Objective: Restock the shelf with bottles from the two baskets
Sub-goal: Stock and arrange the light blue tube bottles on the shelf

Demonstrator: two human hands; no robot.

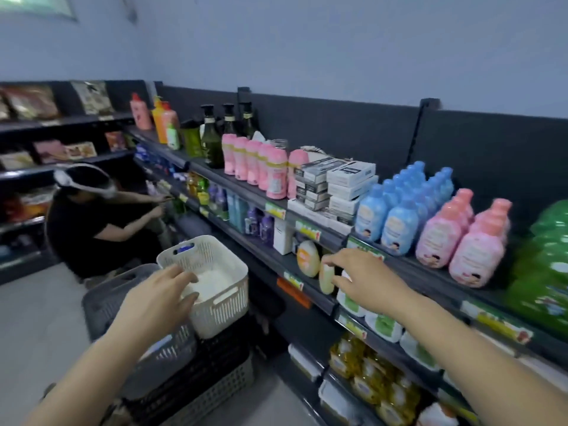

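Note:
My right hand (pixel 365 279) reaches to the second shelf (pixel 310 273) and pinches a pale cream bottle (pixel 326 279) standing near the shelf edge, next to a similar bottle with an orange label (pixel 308 258). My left hand (pixel 161 298) hovers over the rim of the white basket (pixel 226 298), fingers relaxed and holding nothing. The white basket's inside looks pale and blurred. A grey basket (pixel 123 292) sits just left of it, both stacked on dark crates (pixel 215 364).
The top shelf carries pink bottles (pixel 267 167), white boxes (pixel 338 186), blue bottles (pixel 399 216), more pink bottles (pixel 461 241) and green packs (pixel 544 265). Lower shelves hold yellow packs (pixel 375 376). A person in black (pixel 101 219) crouches at the shelves to the left.

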